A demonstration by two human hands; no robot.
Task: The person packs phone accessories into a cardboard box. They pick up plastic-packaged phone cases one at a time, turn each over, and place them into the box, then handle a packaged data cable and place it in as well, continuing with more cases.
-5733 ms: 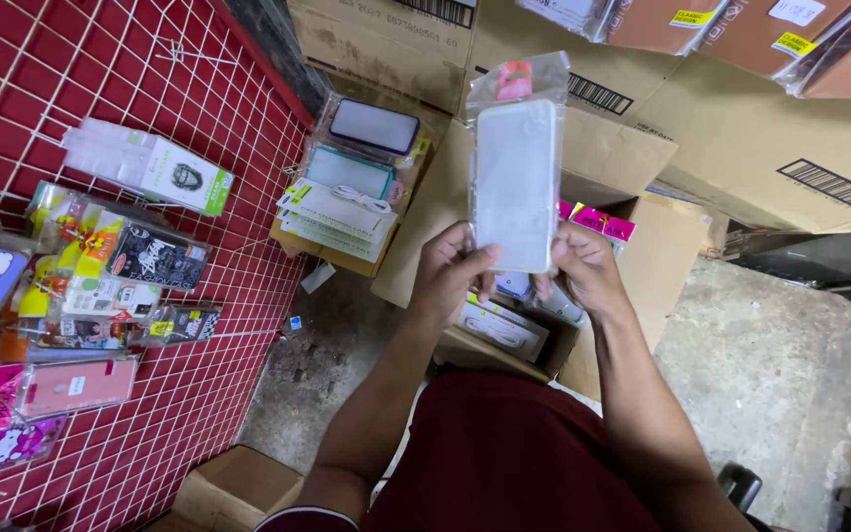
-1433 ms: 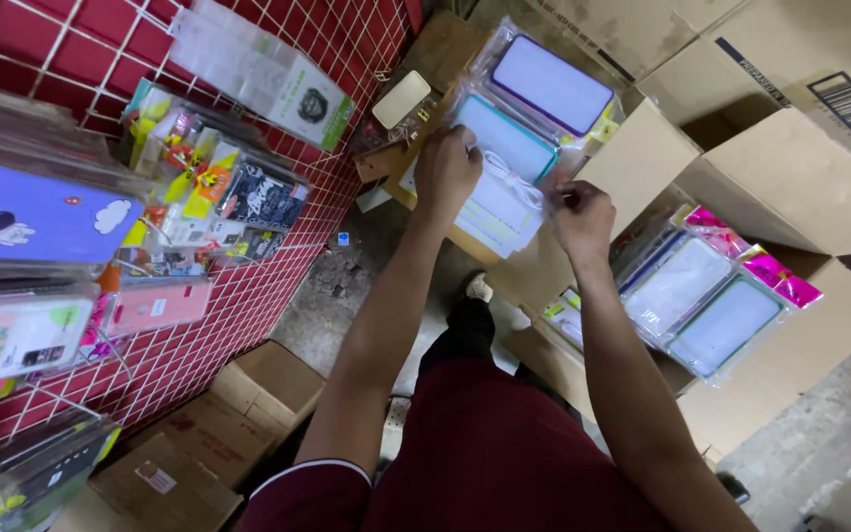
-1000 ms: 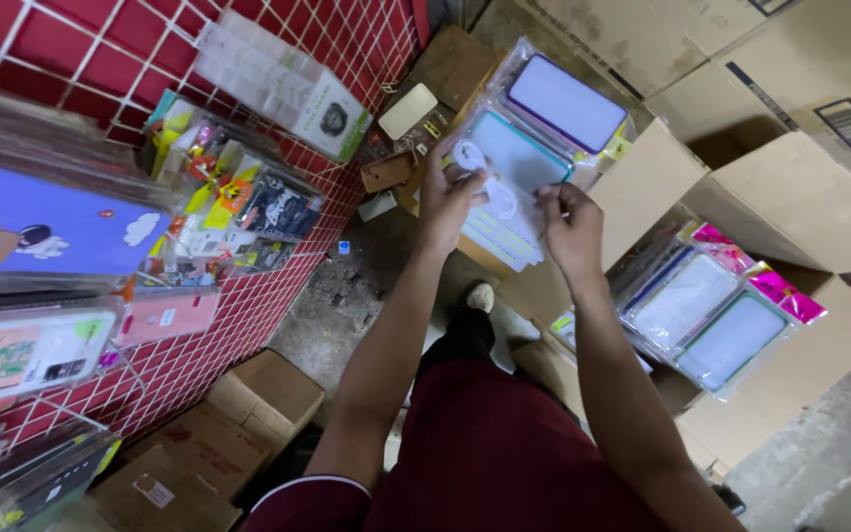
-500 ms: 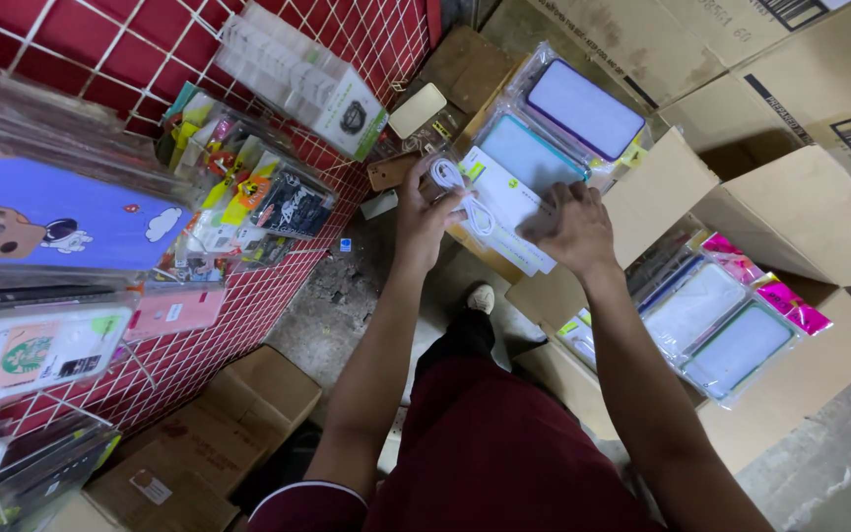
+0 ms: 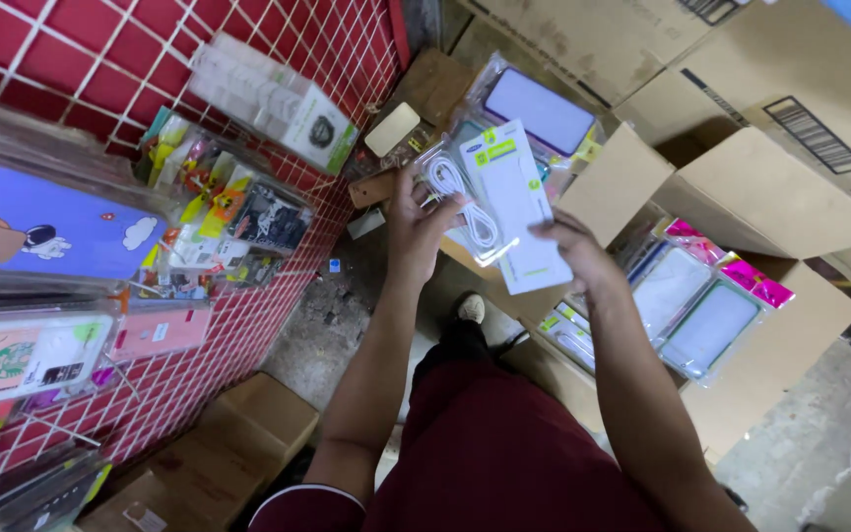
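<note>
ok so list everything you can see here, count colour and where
white coiled cable in clear packet: one, white, in left hand
flat white card packs with green labels: a few, white and green, held between both hands
bagged phone cases: two, purple and teal, stacked behind the packs
bagged phone cases in open cardboard box: several, pale with pink headers, right
brown cardboard boxes: several, brown, top and right
red wire grid wall: one, red and white, left
hanging phone case packets: many, mixed colours, on the grid
dark red shorts: one, bottom centre
left hand: grips the cable packet
right hand: holds the card packs' lower edge
</note>
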